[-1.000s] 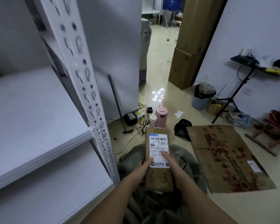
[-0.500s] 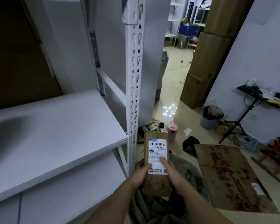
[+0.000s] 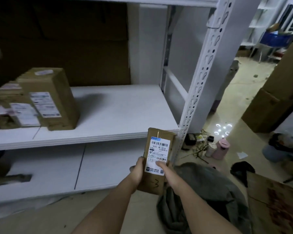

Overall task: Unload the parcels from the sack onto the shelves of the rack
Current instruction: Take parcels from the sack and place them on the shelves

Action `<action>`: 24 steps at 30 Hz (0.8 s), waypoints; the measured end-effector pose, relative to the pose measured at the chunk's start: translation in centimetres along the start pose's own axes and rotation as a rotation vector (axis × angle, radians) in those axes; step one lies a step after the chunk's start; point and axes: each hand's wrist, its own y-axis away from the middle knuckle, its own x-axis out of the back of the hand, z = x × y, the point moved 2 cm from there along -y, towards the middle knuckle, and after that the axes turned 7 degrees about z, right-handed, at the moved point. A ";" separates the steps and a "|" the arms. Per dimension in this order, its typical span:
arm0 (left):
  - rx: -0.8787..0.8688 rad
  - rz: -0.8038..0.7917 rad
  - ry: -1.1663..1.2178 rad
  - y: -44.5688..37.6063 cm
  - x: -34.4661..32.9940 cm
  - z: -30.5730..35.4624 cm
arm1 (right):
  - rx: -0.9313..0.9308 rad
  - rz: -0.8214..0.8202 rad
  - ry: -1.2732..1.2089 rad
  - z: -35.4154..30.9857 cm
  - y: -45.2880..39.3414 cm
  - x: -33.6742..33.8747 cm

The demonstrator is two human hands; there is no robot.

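Observation:
A flat brown cardboard parcel (image 3: 161, 137) with a white barcode label is held upright in front of the white rack, just below the front edge of its middle shelf (image 3: 118, 108). My left hand (image 3: 139, 171) grips its left edge and my right hand (image 3: 164, 171) grips its right side, thumb pressed on the label. The grey-green sack (image 3: 208, 188) lies crumpled on the floor below and right of my hands. Brown parcels (image 3: 51, 98) stand on the left part of the middle shelf.
The rack's perforated white upright (image 3: 200, 85) rises just right of the parcel. A lower shelf (image 3: 107, 164) sits underneath. On the floor to the right are pink flasks (image 3: 221, 149), cables, a flattened cardboard sheet (image 3: 277, 205) and stacked brown boxes (image 3: 276, 98).
My view has swung left and up toward the rack, bringing the shelf's parcels into sight. The parcel in both hands has risen from above the sack to the middle shelf's edge.

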 end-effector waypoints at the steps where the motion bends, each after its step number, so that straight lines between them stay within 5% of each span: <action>1: 0.005 0.047 0.010 -0.9 1.6 -1.2 | 0.012 -0.017 0.030 -0.1 0.3 -1.3; 9: 0.004 0.122 0.074 3.6 15.3 -1.5 | 0.073 -0.207 0.196 -0.5 1.1 -14.6; 24: -0.047 0.256 0.152 5.8 50.5 -7.3 | 0.110 -0.363 0.304 3.4 6.7 -50.8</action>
